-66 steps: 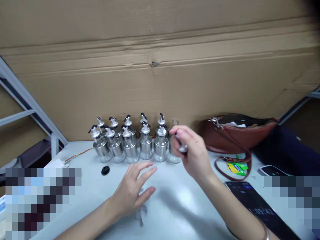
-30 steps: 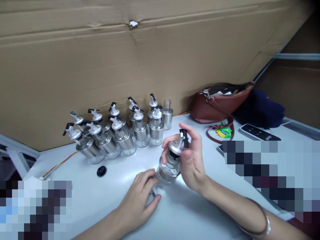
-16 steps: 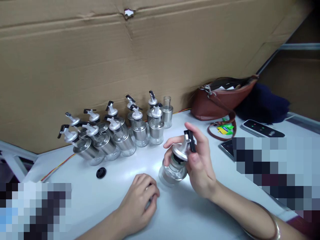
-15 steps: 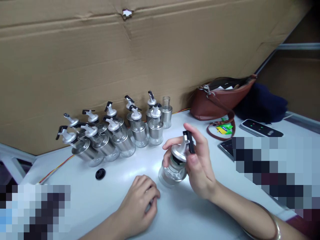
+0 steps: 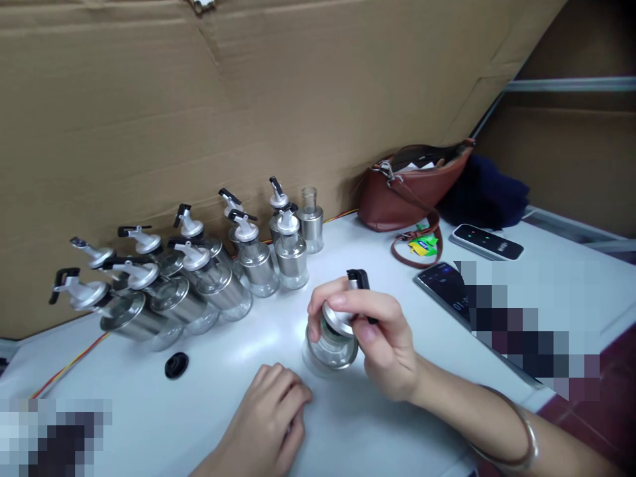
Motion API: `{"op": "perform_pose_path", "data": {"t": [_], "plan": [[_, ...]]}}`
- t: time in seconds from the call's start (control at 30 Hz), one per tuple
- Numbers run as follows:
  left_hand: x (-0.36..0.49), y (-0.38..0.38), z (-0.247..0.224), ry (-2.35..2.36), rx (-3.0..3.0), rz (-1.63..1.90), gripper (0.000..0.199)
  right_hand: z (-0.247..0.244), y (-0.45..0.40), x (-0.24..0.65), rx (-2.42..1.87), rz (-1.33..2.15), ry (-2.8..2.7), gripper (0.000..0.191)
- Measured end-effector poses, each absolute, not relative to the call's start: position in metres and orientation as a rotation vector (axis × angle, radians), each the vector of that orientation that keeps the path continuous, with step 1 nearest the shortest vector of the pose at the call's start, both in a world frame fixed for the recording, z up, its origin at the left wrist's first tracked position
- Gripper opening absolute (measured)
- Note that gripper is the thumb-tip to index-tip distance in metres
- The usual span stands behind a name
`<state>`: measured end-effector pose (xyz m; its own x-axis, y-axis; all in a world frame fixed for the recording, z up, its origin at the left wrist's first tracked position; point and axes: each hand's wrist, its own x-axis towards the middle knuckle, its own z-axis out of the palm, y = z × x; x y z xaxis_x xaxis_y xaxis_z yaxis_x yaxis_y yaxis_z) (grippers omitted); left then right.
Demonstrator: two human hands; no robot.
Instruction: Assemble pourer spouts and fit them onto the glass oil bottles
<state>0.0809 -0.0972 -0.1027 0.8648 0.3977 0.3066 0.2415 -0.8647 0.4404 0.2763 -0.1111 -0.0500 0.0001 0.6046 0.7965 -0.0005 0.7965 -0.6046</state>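
A glass oil bottle (image 5: 329, 352) with a steel band stands on the table in front of me. On its neck sits a silver pour spout (image 5: 340, 320) with a black flip lever. My right hand (image 5: 382, 341) is closed around this spout, fingers over its cap and thumb at the near side. Just left of the bottle, my left hand (image 5: 271, 414) rests on the table with its fingers curled in; its palm is hidden, so I cannot tell whether anything is inside. A small black round cap (image 5: 176, 365) lies farther left.
Several similar bottles with spouts (image 5: 226, 291) stand in two rows at the back left. One bottle without a spout (image 5: 311, 228) ends the row. Beyond are a cardboard wall (image 5: 248, 99), a brown handbag (image 5: 387, 205), a phone (image 5: 442, 285) and a white device (image 5: 489, 242).
My right index finger has come down from beside the lever onto the spout's cap. The view has turned right, so everything sits farther left. My left hand stays curled on the table.
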Motion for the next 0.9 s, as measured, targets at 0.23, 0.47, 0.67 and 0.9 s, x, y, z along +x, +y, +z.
{"op": "perform_pose_path", "data": {"t": [0.23,0.47,0.67,0.9], "plan": [[0.079,-0.1,-0.104,0.573,2.664,0.531,0.035,-0.051,-0.113,0.274,-0.49,0.553,-1.534,0.041],[0.074,-0.101,-0.113,0.636,2.778,0.565,0.054,-0.053,-0.115,0.274,-0.472,0.591,-1.52,0.041],[0.075,-0.101,-0.114,0.604,2.877,0.541,0.059,-0.052,-0.112,0.274,-0.46,0.554,-1.516,0.039],[0.077,-0.101,-0.112,0.622,2.841,0.474,0.061,-0.055,-0.106,0.272,-0.443,0.44,-1.535,0.036]]}}
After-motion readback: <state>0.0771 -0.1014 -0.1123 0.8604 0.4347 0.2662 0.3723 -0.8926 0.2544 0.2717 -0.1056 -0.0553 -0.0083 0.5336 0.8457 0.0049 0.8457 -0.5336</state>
